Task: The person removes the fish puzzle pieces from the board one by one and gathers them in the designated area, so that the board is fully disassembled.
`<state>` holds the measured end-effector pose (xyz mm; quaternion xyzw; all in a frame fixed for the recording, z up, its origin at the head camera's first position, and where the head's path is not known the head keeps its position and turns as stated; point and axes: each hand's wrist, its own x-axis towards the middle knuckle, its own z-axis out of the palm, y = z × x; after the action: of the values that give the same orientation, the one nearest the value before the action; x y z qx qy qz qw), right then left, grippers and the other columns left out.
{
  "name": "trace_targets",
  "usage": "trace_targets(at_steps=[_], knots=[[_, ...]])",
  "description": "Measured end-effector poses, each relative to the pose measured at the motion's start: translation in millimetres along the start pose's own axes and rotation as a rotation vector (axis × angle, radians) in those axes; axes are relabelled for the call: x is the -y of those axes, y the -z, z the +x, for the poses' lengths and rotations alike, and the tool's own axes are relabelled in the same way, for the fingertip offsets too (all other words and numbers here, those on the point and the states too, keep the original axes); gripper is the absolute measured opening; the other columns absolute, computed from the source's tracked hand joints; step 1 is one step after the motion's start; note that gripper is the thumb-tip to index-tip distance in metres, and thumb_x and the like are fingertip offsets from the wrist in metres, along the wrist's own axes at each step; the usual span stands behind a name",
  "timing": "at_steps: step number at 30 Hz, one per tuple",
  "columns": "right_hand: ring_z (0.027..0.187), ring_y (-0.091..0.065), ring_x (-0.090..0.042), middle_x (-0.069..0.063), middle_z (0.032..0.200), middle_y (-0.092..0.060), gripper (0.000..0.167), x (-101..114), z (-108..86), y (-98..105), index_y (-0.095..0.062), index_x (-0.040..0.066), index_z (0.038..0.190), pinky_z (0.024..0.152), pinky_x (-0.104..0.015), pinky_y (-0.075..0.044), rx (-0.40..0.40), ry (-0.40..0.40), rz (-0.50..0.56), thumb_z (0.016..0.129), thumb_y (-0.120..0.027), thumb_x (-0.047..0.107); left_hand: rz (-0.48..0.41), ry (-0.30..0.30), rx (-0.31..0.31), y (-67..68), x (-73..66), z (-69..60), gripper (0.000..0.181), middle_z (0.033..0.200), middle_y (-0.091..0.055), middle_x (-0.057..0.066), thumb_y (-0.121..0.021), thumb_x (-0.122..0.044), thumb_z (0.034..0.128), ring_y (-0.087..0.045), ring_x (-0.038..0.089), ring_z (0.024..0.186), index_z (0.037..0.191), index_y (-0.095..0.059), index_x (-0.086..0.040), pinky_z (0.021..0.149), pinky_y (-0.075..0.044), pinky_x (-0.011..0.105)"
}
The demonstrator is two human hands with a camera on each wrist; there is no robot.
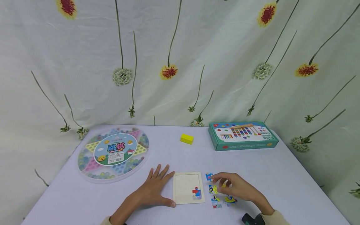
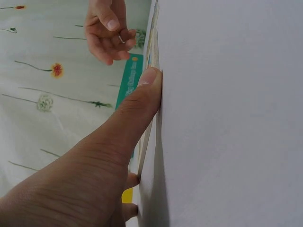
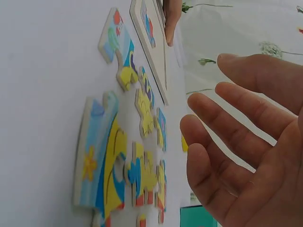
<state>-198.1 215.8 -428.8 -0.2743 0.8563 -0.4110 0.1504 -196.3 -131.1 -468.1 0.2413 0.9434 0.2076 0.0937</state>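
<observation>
A wooden puzzle tray (image 1: 182,189) lies flat on the table, with one red, blue and purple jigsaw piece (image 1: 197,194) in its lower right corner. My left hand (image 1: 154,189) rests at the tray's left side, fingers spread; in the left wrist view the thumb (image 2: 142,94) touches the tray's edge. Several loose jigsaw pieces (image 1: 216,205) lie right of the tray, some partly hidden under my right hand (image 1: 237,186). That hand hovers over them, fingers loosely bent; the right wrist view shows nothing in it, with yellow and blue pieces (image 3: 113,165) beneath.
A round Chinese checkers set (image 1: 87,173) lies at the back left. At the back stands a yellow block (image 1: 187,139), and a green game box (image 1: 244,145) lies at the back right. A dark object (image 1: 253,219) sits by the right wrist. A flowered curtain (image 1: 157,103) hangs behind the table.
</observation>
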Motion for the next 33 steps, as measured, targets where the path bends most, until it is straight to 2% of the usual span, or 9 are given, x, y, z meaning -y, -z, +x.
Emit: trace_targets(at_steps=[7, 14, 22, 29, 33], knots=[[0.098, -0.056, -0.025, -0.007, 0.119, -0.063, 0.040, 14, 20.8, -16, -0.061, 0.008, 0.125, 0.076, -0.025, -0.050, 0.052, 0.038, -0.005, 0.086, -0.071, 0.013, -0.010, 0.004, 0.004, 0.7, -0.7, -0.6, 0.113, 0.160, -0.013, 0.012, -0.064, -0.080, 0.0622, 0.002, 0.041, 0.146, 0.151, -0.032, -0.018, 0.114, 0.002, 0.062], [0.096, -0.055, -0.017, -0.002, 0.117, -0.063, 0.039, 19, 34.1, -28, -0.063, 0.009, 0.123, 0.083, -0.028, -0.049, 0.101, 0.036, -0.057, 0.086, -0.072, 0.014, -0.001, 0.002, 0.010, 1.3, -0.7, -0.5, 0.113, 0.160, -0.013, 0.012, -0.064, -0.081, 0.0626, 0.001, 0.041, 0.146, 0.151, -0.032, -0.017, 0.114, 0.001, 0.062], [0.099, -0.052, -0.013, 0.001, 0.112, -0.064, 0.034, 15, 39.8, -34, -0.067, 0.009, 0.118, 0.087, -0.026, -0.045, 0.120, 0.063, -0.058, 0.085, -0.071, 0.012, -0.005, -0.005, 0.010, 0.0, 1.0, 0.0, 0.113, 0.160, -0.013, 0.012, -0.065, -0.080, 0.0627, 0.002, 0.042, 0.146, 0.151, -0.031, -0.017, 0.114, 0.002, 0.062], [0.090, -0.051, -0.011, 0.001, 0.109, -0.065, 0.028, 11, 41.1, -38, -0.070, 0.008, 0.113, 0.073, -0.022, -0.047, 0.133, 0.082, -0.053, 0.085, -0.071, 0.008, -0.017, -0.011, 0.006, -0.3, 0.9, -0.5, 0.113, 0.160, -0.013, 0.013, -0.067, -0.077, 0.0629, 0.003, 0.042, 0.145, 0.151, -0.031, -0.016, 0.114, 0.002, 0.062], [0.089, -0.050, -0.010, 0.001, 0.109, -0.064, 0.025, 10, 40.5, -38, -0.071, 0.009, 0.110, 0.070, -0.020, -0.047, 0.131, 0.091, -0.050, 0.085, -0.070, 0.007, -0.020, -0.011, 0.007, 0.4, 0.2, -1.0, 0.112, 0.160, -0.013, 0.013, -0.067, -0.077, 0.0631, 0.003, 0.042, 0.145, 0.150, -0.032, -0.016, 0.113, 0.002, 0.062]])
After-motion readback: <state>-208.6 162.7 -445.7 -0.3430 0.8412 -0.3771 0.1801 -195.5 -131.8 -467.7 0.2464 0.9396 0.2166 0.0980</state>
